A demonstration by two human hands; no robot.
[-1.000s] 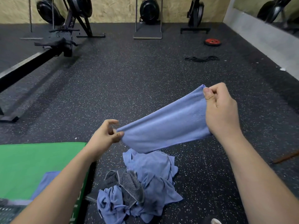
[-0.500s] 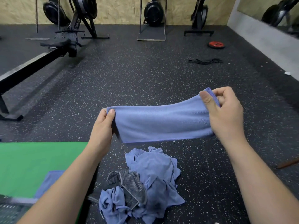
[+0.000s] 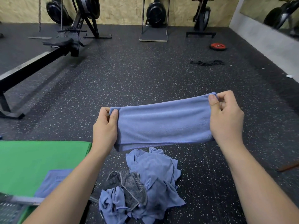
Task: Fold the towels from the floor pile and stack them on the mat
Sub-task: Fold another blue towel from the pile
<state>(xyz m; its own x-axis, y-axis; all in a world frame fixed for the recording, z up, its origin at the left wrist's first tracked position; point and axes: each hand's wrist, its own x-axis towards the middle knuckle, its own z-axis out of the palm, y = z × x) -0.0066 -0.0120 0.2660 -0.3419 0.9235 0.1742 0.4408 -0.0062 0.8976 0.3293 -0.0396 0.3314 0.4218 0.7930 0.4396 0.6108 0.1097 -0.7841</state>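
A person's left hand (image 3: 105, 126) and right hand (image 3: 226, 120) hold a blue towel (image 3: 163, 123) stretched in the air between them as a folded band, above a speckled black gym floor (image 3: 145, 75). Each hand pinches an upper corner, the fingers (image 3: 114, 115) curled narrowly around the cloth with the thumb pressed on the near face. The right end is held slightly higher than the left.

Directly below the towel, a loose pile (image 3: 150, 178) of crumpled blue towels lies on the floor, with a grey striped towel (image 3: 129, 183) tangled in its left side. To the left of the pile a green mat (image 3: 32, 159) is spread out, and a folded blue towel (image 3: 53, 180) lies flat on its near part, partly hidden by the left forearm.

A rowing machine (image 3: 48, 52), a red weight plate (image 3: 218, 46) and a black band (image 3: 207, 63) stand or lie farther back.
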